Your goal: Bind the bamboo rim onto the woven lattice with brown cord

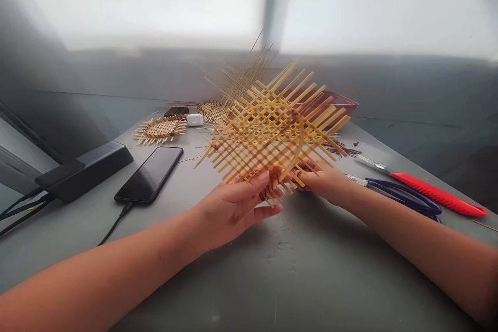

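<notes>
A woven bamboo lattice is held up tilted in front of me, its loose strip ends sticking out all round. A curved bamboo strip runs over its right part, with brown ties at a few spots. My left hand grips the lower edge, thumb on the near face and fingers underneath. By the lower right edge, my right hand is closed, its fingers curled and partly covered by the strip ends. Whatever it pinches is hidden.
On the grey table lie a phone, a black power strip, a white case and a round woven piece. Blue-handled scissors and a red-handled cutter are at right. Behind stands a reddish basket.
</notes>
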Demonstrator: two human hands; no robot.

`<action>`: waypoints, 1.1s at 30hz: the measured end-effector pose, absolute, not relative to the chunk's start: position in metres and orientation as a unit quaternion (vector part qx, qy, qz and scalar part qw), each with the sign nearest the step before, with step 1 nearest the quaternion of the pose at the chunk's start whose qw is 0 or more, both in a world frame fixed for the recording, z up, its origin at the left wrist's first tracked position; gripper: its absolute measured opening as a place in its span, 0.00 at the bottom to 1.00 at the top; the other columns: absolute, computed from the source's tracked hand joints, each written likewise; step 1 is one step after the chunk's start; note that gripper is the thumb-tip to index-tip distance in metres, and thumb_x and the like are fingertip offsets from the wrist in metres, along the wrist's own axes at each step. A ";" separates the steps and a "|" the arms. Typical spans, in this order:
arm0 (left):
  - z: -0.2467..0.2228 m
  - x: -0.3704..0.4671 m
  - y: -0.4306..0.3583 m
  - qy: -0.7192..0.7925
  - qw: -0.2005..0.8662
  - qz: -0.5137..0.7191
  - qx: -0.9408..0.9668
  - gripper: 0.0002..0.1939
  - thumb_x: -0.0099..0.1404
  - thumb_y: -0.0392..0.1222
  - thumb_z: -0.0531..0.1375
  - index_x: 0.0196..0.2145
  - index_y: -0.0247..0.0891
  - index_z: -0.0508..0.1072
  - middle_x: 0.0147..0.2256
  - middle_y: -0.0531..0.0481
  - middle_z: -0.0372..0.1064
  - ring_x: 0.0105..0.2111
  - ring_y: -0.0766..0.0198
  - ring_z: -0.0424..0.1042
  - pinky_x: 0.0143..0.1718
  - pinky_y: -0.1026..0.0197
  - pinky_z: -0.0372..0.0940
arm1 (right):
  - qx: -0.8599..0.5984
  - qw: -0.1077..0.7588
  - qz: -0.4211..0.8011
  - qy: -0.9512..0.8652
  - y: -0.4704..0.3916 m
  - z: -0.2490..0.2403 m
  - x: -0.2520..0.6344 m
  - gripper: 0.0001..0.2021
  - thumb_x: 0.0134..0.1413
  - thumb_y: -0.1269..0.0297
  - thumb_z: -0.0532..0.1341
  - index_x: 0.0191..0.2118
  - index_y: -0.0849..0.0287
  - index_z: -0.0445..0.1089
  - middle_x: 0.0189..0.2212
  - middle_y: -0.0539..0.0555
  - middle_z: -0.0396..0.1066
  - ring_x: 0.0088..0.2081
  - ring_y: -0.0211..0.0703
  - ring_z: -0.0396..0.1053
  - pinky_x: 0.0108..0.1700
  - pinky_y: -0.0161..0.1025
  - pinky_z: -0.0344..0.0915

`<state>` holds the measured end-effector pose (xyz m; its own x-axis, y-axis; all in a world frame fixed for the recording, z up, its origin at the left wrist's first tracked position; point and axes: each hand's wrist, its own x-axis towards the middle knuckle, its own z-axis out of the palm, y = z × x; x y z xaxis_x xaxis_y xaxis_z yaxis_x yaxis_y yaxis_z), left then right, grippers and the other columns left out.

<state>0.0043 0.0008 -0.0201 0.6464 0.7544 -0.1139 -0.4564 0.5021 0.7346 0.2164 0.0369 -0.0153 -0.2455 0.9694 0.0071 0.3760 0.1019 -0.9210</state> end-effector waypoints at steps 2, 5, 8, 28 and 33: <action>-0.018 0.003 0.004 0.228 0.830 0.377 0.342 0.08 0.57 0.42 0.70 0.36 0.43 0.81 0.43 0.52 0.72 0.44 0.63 0.68 0.47 0.59 0.64 | -0.506 0.341 0.474 -0.635 0.038 -0.018 0.218 0.19 0.36 0.54 0.72 0.18 0.55 0.62 0.16 0.45 0.56 0.19 0.32 0.51 0.21 0.35 0.51; -0.012 0.000 0.007 0.257 0.805 0.410 0.343 0.06 0.56 0.39 0.70 0.34 0.42 0.81 0.41 0.52 0.73 0.44 0.63 0.69 0.46 0.60 0.63 | -0.478 0.351 0.539 -0.598 0.038 -0.020 0.218 0.13 0.40 0.55 0.71 0.24 0.56 0.69 0.18 0.45 0.61 0.20 0.33 0.56 0.23 0.36 0.53; -0.006 -0.003 0.011 0.279 0.783 0.446 0.331 0.05 0.58 0.38 0.68 0.34 0.43 0.81 0.42 0.52 0.75 0.42 0.65 0.69 0.45 0.60 0.64 | -0.443 0.346 0.619 -0.549 0.036 -0.016 0.217 0.11 0.43 0.57 0.71 0.32 0.56 0.74 0.26 0.50 0.71 0.29 0.40 0.68 0.30 0.37 0.63; -0.004 -0.006 0.020 0.284 0.743 0.535 0.284 0.05 0.56 0.39 0.70 0.32 0.44 0.81 0.40 0.56 0.77 0.41 0.67 0.69 0.50 0.60 0.59 | -0.640 0.326 0.166 -0.676 0.044 0.003 0.233 0.09 0.51 0.58 0.62 0.37 0.54 0.72 0.33 0.54 0.77 0.32 0.47 0.74 0.38 0.45 0.68; -0.006 -0.007 0.021 0.283 0.730 0.545 0.302 0.07 0.53 0.42 0.71 0.32 0.46 0.81 0.40 0.58 0.77 0.49 0.64 0.69 0.55 0.59 0.55 | -0.605 0.373 0.278 -0.646 0.045 0.006 0.236 0.10 0.48 0.59 0.65 0.38 0.53 0.70 0.29 0.51 0.75 0.33 0.47 0.74 0.40 0.46 0.70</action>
<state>-0.0068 0.0212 -0.0062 0.2472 0.9653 -0.0843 -0.6243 0.2252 0.7480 0.2361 0.0447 0.0064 0.0103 0.9893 0.1452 0.5747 0.1130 -0.8105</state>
